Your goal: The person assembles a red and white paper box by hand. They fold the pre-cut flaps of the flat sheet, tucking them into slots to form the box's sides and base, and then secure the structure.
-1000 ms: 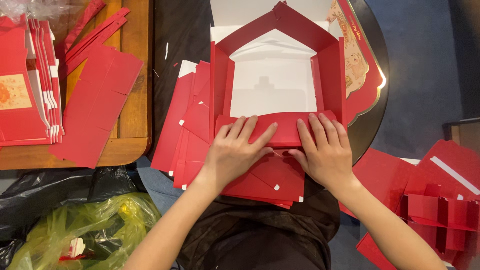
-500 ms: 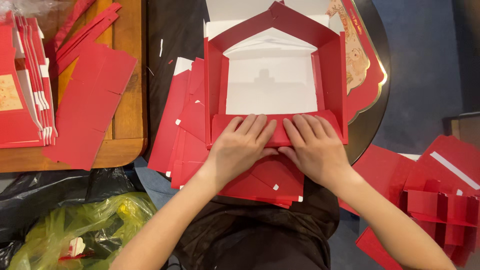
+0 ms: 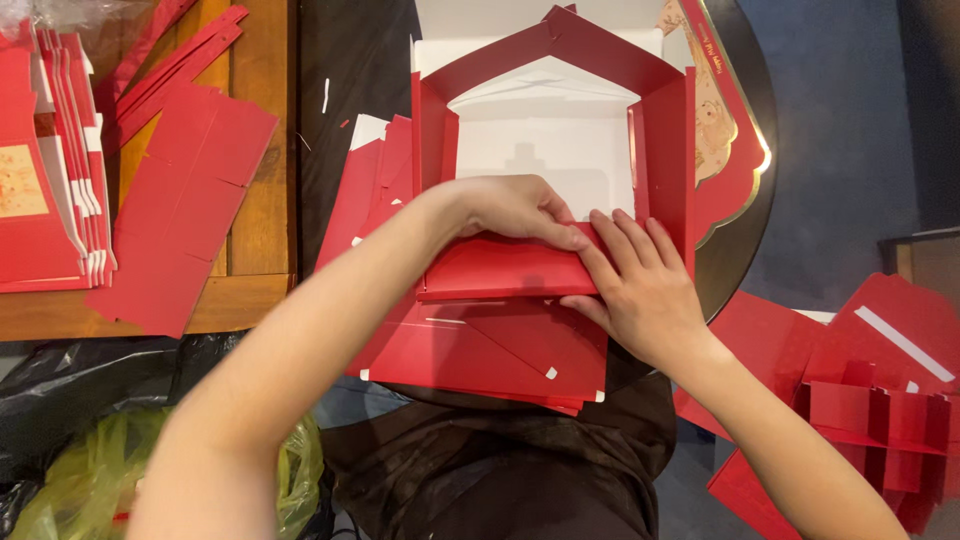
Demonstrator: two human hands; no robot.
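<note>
I see flat red card sheets (image 3: 480, 350) stacked under the box (image 3: 555, 160), more folded red cards (image 3: 55, 180) far left on the wooden table (image 3: 270, 150). My left hand (image 3: 515, 210) and right hand (image 3: 640, 285) press flat on the box's near flap (image 3: 505, 268), gripping nothing. Smooth matte card, white inside.

Red box frame (image 3: 560, 60) — white inside; red flat sheets (image 3: 180, 200); green bag (image 3: 70, 480).
</note>
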